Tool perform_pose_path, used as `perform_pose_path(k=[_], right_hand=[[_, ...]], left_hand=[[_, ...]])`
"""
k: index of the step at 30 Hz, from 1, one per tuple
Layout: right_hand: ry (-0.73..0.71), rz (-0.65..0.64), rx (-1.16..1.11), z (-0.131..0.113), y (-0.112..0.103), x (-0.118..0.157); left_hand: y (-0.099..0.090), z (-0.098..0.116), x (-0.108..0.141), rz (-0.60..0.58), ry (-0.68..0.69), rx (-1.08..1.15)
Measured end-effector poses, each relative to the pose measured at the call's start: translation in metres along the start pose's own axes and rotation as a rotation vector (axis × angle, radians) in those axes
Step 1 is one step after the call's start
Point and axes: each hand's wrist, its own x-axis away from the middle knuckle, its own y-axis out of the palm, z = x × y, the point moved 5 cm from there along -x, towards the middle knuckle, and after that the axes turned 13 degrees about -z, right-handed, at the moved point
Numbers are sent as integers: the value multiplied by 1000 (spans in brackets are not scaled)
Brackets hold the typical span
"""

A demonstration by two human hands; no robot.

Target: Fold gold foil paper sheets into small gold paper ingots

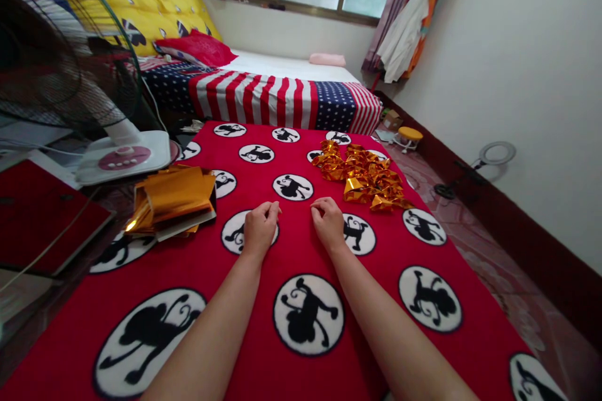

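My left hand rests closed on the red cloth with black monkey figures in white circles. Across a short gap, my right hand lies on the same cloth, also closed. Nothing shows between the fingers of either one. To the left of my left hand is a stack of shiny gold-orange sheets. Several folded gold foil pieces lie in a heap beyond my right hand, toward the right edge of the cloth.
A fan stands at the left beside a dark red panel. Past the far edge is a bed with a striped and starred cover. A yellow-topped stool and a ring-shaped stand are at the right wall.
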Motion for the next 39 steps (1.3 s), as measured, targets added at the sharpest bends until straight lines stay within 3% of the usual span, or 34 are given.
perform_pose_path(k=[17, 19, 21, 26, 29, 32, 35, 39], right_hand=[[9, -6, -36, 2, -1, -2], [8, -7, -41, 2, -1, -2], [8, -10, -43, 2, -1, -2], [8, -10, -38, 1, -1, -1], [11, -13, -35, 1, 0, -2], [14, -13, -34, 1, 0, -2], [12, -7, -38, 1, -1, -2], [8, -8, -40, 1, -1, -1]], left_hand=[[-4, 4, 8, -50, 23, 83], [-15, 6, 11, -42, 16, 102], [-38, 10, 14, 14, 35, 24], [-128, 9, 24, 253, 52, -423], [-168, -9, 29, 247, 42, -711], [-180, -43, 29, 80, 6, -827], [-176, -72, 32, -35, 32, -836], [-169, -90, 36, -56, 83, -797]])
